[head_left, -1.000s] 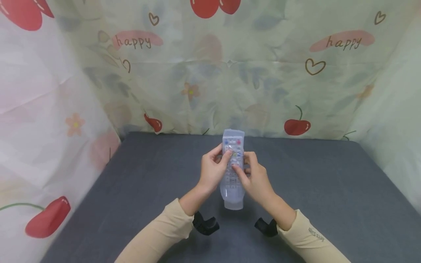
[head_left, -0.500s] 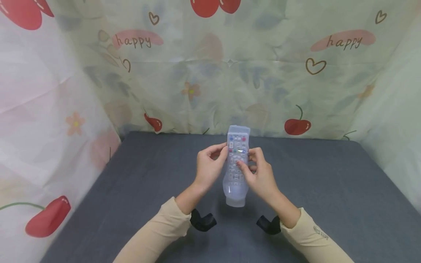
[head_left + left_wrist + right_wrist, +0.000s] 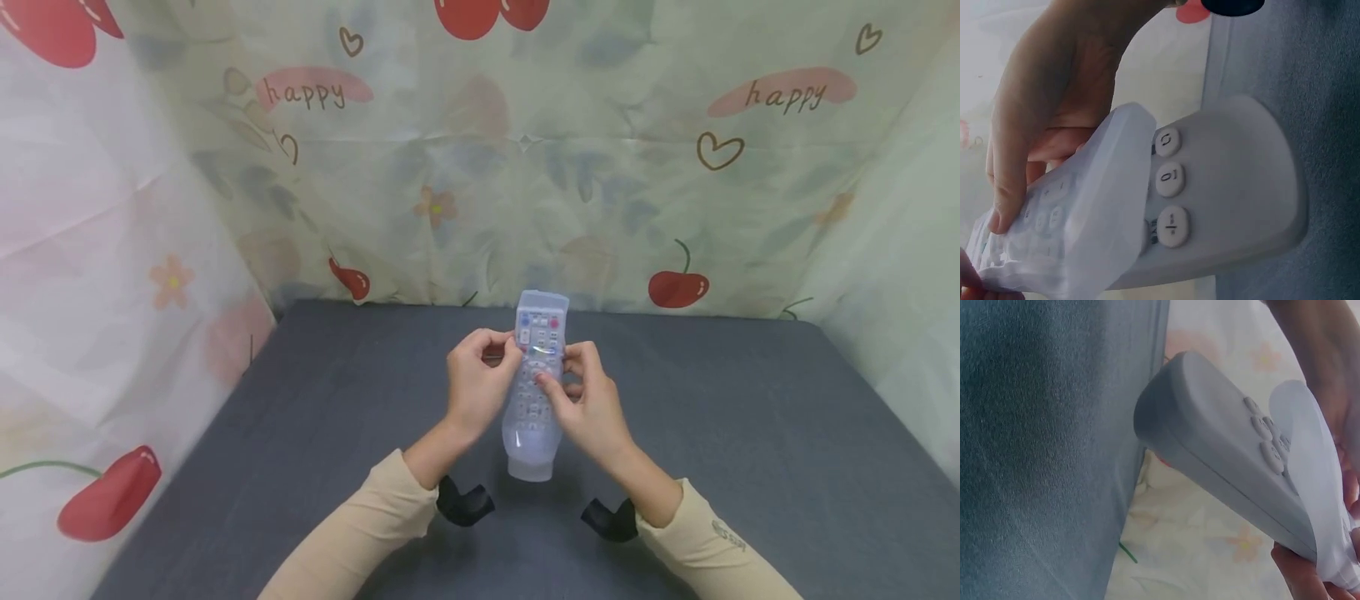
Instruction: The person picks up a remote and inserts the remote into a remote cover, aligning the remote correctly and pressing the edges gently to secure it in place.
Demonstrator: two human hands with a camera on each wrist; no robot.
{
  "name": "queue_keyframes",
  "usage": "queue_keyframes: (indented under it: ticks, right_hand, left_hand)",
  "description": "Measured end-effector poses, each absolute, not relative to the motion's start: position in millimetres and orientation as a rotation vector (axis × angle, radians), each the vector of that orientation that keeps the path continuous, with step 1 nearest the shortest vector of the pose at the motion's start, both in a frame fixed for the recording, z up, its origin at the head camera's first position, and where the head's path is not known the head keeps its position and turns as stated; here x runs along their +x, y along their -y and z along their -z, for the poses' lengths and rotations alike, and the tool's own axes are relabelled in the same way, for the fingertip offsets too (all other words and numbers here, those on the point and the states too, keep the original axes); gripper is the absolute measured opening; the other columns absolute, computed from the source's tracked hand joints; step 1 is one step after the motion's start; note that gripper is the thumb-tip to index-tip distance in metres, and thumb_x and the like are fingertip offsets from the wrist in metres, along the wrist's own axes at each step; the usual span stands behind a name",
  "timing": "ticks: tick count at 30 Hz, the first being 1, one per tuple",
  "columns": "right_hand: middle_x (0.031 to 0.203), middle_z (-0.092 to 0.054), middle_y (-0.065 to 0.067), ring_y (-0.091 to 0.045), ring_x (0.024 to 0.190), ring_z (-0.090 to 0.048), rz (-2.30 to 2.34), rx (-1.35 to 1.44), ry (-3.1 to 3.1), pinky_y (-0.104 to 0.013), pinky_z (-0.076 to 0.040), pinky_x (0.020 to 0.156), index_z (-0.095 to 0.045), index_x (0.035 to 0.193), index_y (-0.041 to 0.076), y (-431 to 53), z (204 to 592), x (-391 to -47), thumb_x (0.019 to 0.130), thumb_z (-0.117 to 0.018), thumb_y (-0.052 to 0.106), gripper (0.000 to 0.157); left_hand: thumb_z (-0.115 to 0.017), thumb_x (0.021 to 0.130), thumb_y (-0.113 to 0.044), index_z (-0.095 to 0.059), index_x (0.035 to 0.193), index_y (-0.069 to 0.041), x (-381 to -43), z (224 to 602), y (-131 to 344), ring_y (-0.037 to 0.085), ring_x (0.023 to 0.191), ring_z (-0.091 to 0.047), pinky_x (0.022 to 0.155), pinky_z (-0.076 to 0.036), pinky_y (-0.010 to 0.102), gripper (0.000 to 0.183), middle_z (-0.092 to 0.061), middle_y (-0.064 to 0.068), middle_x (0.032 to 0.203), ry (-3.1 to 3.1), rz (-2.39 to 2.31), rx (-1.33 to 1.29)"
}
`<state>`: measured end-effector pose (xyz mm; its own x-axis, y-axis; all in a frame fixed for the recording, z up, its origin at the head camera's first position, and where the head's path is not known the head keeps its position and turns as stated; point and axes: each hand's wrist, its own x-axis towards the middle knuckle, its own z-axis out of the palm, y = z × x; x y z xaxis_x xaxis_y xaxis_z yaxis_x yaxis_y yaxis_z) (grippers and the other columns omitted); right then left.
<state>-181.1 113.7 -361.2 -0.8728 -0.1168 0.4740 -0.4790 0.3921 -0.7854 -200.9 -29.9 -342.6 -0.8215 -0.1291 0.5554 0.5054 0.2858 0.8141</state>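
Note:
A pale grey remote control (image 3: 1235, 181) is held up over the table, partly inside a translucent soft remote cover (image 3: 542, 302). Its lower end sticks out bare from the cover's flared opening (image 3: 1310, 444). My left hand (image 3: 480, 379) pinches the cover's left edge in its upper half, thumb against forefinger. From the right side, my right hand (image 3: 592, 408) grips the covered remote, thumb on the button face and fingers behind. The left wrist view shows a few exposed white buttons (image 3: 1172, 180) beside the cover's lip; higher buttons show through the cover.
A dark grey cloth-covered table (image 3: 360, 400) lies below. Patterned curtains (image 3: 517, 200) with cherries and hearts stand behind it and at the sides. Black wrist mounts (image 3: 465, 505) sit under both beige sleeves (image 3: 352, 525).
The remote control shifted up and right, then slightly back down and left. My left thumb has moved from the button face to the cover's left edge. The right hand keeps its grip.

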Motion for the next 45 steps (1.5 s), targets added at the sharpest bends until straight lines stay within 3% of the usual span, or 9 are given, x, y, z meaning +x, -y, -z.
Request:
queue_keyframes:
  ticks: [22, 28, 35, 45]
  right_hand:
    - [0.098, -0.066, -0.023, -0.032, 0.070, -0.070, -1.552, 0.375, 2.298, -0.036, -0.057, 0.059, -0.042, 0.116, 0.003, -113, 353, -181, 0.087, -0.064, 0.007, 0.037]
    - [0.095, -0.064, -0.023, -0.032, 0.070, -0.070, -1.593, 0.371, 2.301, -0.031, -0.057, 0.058, -0.039, 0.117, 0.002, -115, 354, -182, 0.089, -0.062, 0.007, 0.037]
    - [0.099, -0.063, -0.025, -0.033, 0.073, -0.070, -1.623, 0.413, 2.328, -0.034, -0.057, 0.062, -0.038, 0.120, 0.001, -116, 355, -181, 0.090, -0.060, 0.008, 0.038]
    - [0.103, -0.060, -0.024, -0.032, 0.080, -0.070, -1.627, 0.520, 2.459, -0.034, -0.058, 0.069, -0.035, 0.121, 0.000, -121, 352, -182, 0.089, -0.062, 0.008, 0.043]
  left_hand:
    - [-0.058, 0.084, -0.005, -0.064, 0.080, 0.001, -197, 337, 34, 0.019, 0.070, -0.068, 0.062, -0.056, 0.023, 0.009, -0.070, 0.013, 0.078, 2.190, 1.455, -0.387]
    - [-0.059, 0.088, -0.012, -0.063, 0.085, 0.000, -198, 335, 33, 0.020, 0.072, -0.068, 0.064, -0.056, 0.023, 0.013, -0.070, 0.014, 0.081, 2.202, 1.511, -0.411]
    - [-0.065, 0.088, -0.028, -0.065, 0.107, 0.000, -202, 332, 35, 0.020, 0.072, -0.068, 0.063, -0.055, 0.025, 0.034, -0.068, 0.011, 0.078, 2.310, 1.530, -0.390]
    - [-0.064, 0.089, -0.018, -0.067, 0.104, 0.000, -209, 336, 40, 0.009, 0.063, -0.056, 0.058, -0.044, 0.020, 0.024, -0.063, 0.019, 0.075, 2.283, 1.834, -0.401]
